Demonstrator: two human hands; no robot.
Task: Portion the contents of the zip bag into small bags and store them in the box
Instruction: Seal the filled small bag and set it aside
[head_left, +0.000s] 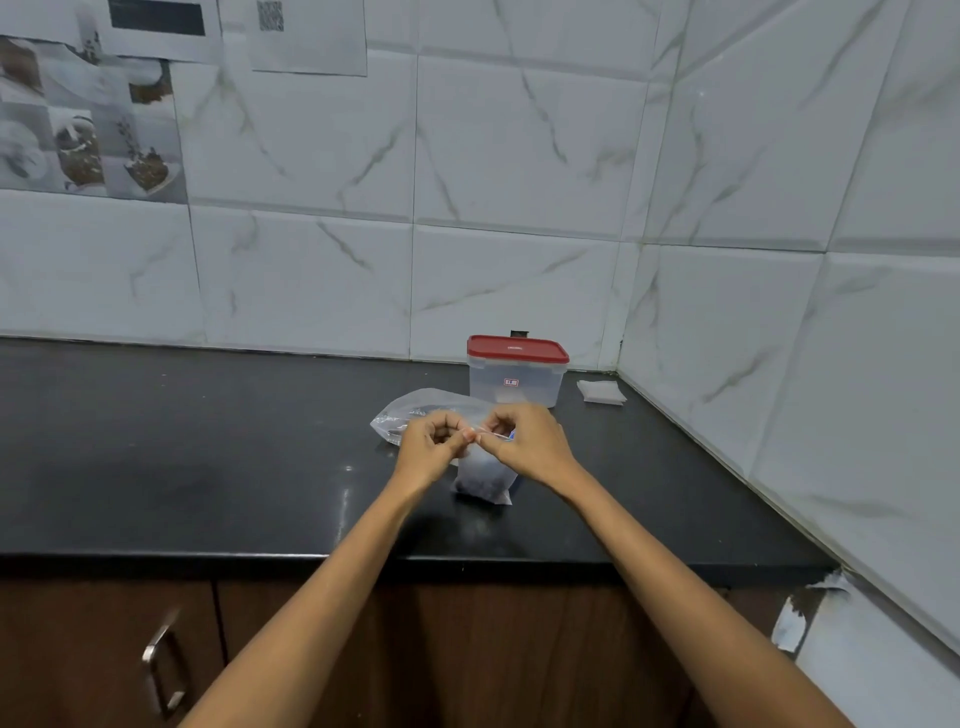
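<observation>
Got my left hand (434, 436) and right hand (524, 436) both curled in tight, pinching the top edge of a small bag (483, 475) between fingertips, so it hangs upright just above the black counter (208, 467) with some dark stuff sitting in the bottom of it. The big zip bag (410, 410) is lying crumpled right behind my hands, and the box (514, 376) with its red lid on is just past that, near the wall. A little stack of empty small bags (601, 392) sits off to the right of the box, in the corner.
</observation>
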